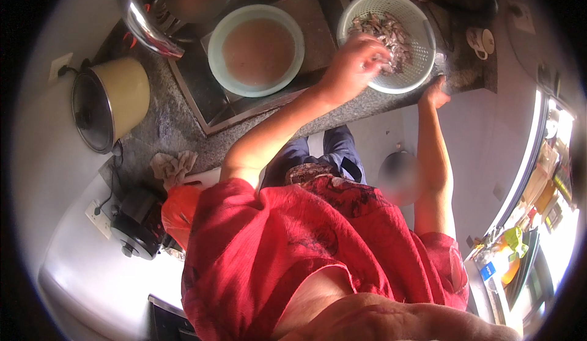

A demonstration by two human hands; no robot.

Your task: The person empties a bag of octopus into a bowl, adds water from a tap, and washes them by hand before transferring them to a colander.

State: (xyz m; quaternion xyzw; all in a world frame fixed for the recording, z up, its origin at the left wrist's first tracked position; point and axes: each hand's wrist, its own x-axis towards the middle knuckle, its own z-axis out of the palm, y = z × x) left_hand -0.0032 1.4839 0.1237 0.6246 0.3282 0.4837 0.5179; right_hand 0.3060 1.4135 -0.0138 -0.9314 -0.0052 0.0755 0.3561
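Note:
A pale green plastic colander (424, 34) sits on the granite counter's front right part, with a heap of small silvery-pink pieces (390, 29), apparently little fish, inside. Over the heap's near side my left hand (367, 61) reaches in, its fingers bent and blurred by motion; whether they grip a piece cannot be told. My right hand (434, 94) is at the counter's front edge, just right of the colander, thumb spread and nothing visible held. Left of the colander, a pale green basin (215, 50) of cloudy pinkish water (259, 52) stands over the sink.
A chrome faucet (146, 27) arches over the sink's left side. Further left stands a cream electric pot (130, 98) with a dark lid. A crumpled cloth (174, 167) lies near the front left edge. A white mug (479, 41) stands on the right.

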